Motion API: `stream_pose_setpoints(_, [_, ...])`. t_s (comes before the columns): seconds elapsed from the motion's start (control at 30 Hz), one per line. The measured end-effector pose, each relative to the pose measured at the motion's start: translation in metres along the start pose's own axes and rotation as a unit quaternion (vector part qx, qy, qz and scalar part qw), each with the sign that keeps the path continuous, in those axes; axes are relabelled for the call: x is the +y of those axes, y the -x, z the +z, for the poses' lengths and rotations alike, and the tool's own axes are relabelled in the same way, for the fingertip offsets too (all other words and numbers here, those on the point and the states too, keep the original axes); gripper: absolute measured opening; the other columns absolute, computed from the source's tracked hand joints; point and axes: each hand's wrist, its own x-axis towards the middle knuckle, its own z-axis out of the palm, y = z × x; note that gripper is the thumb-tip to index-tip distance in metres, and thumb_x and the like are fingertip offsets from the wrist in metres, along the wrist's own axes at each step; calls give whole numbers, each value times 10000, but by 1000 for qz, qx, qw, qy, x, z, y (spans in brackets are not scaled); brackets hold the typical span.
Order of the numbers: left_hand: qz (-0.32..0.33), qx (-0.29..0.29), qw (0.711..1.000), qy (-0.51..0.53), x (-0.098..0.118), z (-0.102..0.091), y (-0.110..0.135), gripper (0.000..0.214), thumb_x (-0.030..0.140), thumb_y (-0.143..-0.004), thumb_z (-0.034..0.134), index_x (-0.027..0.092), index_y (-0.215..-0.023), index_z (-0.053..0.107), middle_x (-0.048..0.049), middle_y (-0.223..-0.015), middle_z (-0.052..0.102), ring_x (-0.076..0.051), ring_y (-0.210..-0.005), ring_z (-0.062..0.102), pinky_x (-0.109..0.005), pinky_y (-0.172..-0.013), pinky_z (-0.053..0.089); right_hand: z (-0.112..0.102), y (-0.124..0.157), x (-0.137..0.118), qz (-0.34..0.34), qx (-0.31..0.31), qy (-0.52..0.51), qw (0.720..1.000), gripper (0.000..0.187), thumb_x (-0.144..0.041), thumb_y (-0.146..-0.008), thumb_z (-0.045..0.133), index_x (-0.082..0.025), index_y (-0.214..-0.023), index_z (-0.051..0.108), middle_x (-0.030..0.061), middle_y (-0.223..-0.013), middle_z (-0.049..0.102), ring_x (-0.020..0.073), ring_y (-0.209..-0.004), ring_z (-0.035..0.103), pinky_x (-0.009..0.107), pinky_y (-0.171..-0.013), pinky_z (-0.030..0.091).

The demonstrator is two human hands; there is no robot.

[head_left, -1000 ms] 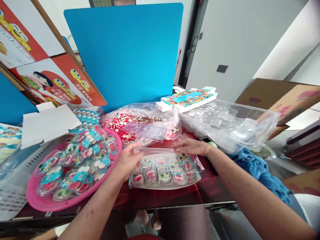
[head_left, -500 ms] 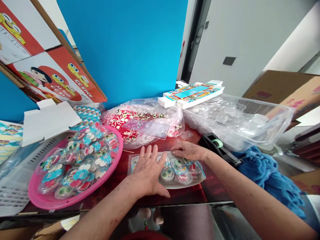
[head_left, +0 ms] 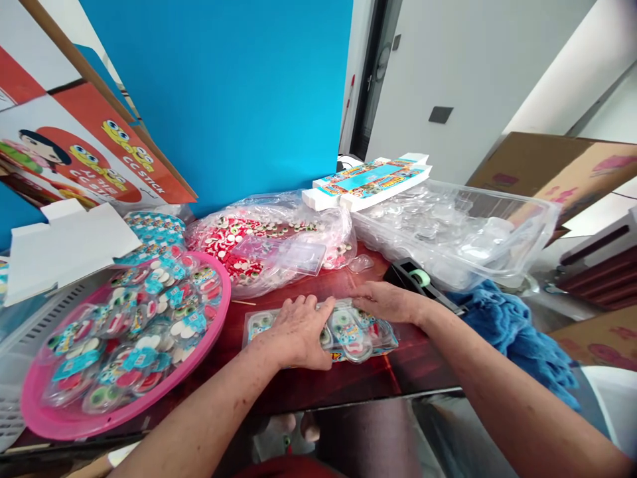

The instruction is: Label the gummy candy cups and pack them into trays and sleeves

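Observation:
On the dark red table lies a shallow printed display box (head_left: 365, 352) with clear plastic packs of candy in it. One of these candy packs (head_left: 352, 337) lies on top at the right half. My left hand (head_left: 304, 332) spans the box, fingers bent over its far side and thumb at the near side. It covers the packs in the middle. My right hand (head_left: 385, 302) is at the far right edge of the box, its fingers close together on the rim and partly hidden.
At left stands a pink basket (head_left: 124, 425) heaped with filled packs. Behind the box lies a clear bag (head_left: 269, 226) of loose candies. A clear tub (head_left: 535, 216) of plastic shells, a tape dispenser (head_left: 421, 282) and a blue cloth (head_left: 512, 332) are at right.
My left hand has gone from lying flat with fingers spread to bent fingers around the box. The box's printed near side now shows. The head view has shifted right.

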Motion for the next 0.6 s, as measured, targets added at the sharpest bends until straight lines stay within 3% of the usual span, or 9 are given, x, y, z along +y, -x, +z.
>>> stream_pose_setpoints(0.13, [22,2,1000,13,1,3,0,980,457,-527,635,185,-1377,230,-149,-1223,426,-335,-1108,420,-455,-914,343,1,32,-4,57,51,73,994,276,-231,-813,472,-144,-1013,640,124,-903,618,230,-870,546,379,-816,424])
stream_pose_setpoints(0.27, [16,-5,1000,10,2,4,-2,992,468,-533,633,200,-1386,204,-141,-1255,403,-330,-1115,420,-451,-929,332,16,64,-19,5,74,134,988,559,-490,-738,591,-245,-1235,512,149,-1215,493,324,-1085,435,489,-842,400])
stream_pose_setpoints(0.33, [15,-8,1000,6,1,5,-2,1009,465,-530,635,205,-1393,182,-140,-1271,394,-330,-1120,417,-458,-931,326,30,72,-25,-18,87,155,984,568,-540,-718,597,-287,-1221,525,144,-1274,452,353,-1133,394,514,-816,415])
stream_pose_setpoints(0.47, [30,-2,999,13,1,4,0,989,445,-547,615,179,-1396,182,-151,-1280,401,-329,-1135,406,-481,-940,316,60,71,-29,20,156,162,974,527,-527,-741,581,-254,-1191,554,178,-1265,446,375,-1143,373,534,-794,430])
stream_pose_setpoints(0.6, [34,3,999,21,2,4,2,1010,471,-537,617,173,-1400,184,-158,-1289,401,-333,-1141,404,-491,-946,311,71,74,-26,15,219,103,970,577,-582,-707,583,-212,-1150,581,191,-1295,411,390,-1168,350,563,-849,394])
